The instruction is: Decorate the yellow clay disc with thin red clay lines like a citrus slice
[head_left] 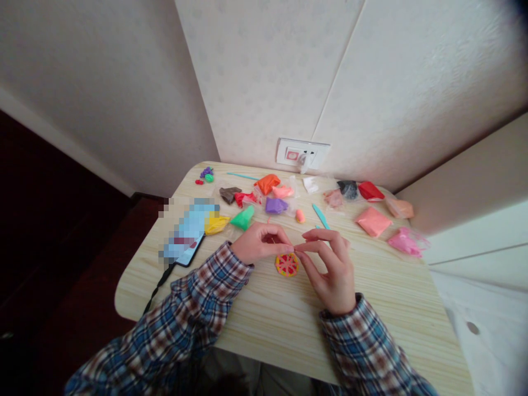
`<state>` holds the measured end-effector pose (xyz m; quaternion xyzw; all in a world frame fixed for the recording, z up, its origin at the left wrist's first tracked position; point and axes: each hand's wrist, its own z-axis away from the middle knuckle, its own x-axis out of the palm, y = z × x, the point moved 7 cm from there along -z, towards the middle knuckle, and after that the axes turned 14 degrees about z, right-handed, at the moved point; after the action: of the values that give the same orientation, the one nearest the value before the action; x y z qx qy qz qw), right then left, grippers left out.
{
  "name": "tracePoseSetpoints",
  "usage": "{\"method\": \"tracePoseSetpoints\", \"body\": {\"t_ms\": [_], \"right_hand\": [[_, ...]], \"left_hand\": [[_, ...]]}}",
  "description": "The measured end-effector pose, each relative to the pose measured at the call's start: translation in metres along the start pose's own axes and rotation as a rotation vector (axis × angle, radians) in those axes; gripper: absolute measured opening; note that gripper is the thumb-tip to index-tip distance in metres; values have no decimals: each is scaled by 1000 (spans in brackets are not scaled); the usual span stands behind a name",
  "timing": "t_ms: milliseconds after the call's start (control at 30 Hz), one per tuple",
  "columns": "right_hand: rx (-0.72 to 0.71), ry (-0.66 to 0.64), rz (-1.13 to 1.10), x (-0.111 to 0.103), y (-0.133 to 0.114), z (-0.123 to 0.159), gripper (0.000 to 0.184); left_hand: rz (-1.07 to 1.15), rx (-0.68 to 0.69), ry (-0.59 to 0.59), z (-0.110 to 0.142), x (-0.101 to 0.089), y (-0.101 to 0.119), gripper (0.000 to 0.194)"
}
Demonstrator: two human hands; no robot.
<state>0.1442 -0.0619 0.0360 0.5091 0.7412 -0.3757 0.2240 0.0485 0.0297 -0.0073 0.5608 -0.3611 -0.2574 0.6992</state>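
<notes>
My left hand (266, 243) is closed, its fingers curled and its thumb reaching toward the right. Thumb and index finger of my right hand (331, 268) meet in a pinch close to the left fingertips, with the other fingers raised. Whatever lies between the fingertips is too small to make out. Just below them, a round clay slice (286, 264) with a yellow rim, red segments and pink spokes lies flat on the table. A small lump of orange-pink clay (300, 216) sits beyond my hands, and a turquoise plastic clay knife (320, 216) lies to its right.
The wooden table (396, 308) carries several bags of coloured clay, among them green (242, 218), purple (276, 205) and salmon (373, 221). A phone (190, 250) with a strap lies at left. Purple clay grapes (206, 172) stand far left. A wall socket (302, 154) sits behind.
</notes>
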Motion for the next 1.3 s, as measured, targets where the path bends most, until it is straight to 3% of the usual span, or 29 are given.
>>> {"method": "tracePoseSetpoints", "body": {"t_ms": [233,467,700,1000,1300], "right_hand": [[-5,-15,5,1,1,1,8],[150,-44,-126,6,12,2,4],[209,-72,-190,10,16,3,4],[95,-29,31,6,8,4,4],[20,32,167,1,2,5,4]], "left_hand": [[28,2,-37,-2,3,-3,19],[50,10,-26,-2,4,-2,17],[67,32,-17,-1,2,-1,17],[82,-84,-13,-3,2,-16,18],[47,-96,49,-3,-3,-17,10]]}}
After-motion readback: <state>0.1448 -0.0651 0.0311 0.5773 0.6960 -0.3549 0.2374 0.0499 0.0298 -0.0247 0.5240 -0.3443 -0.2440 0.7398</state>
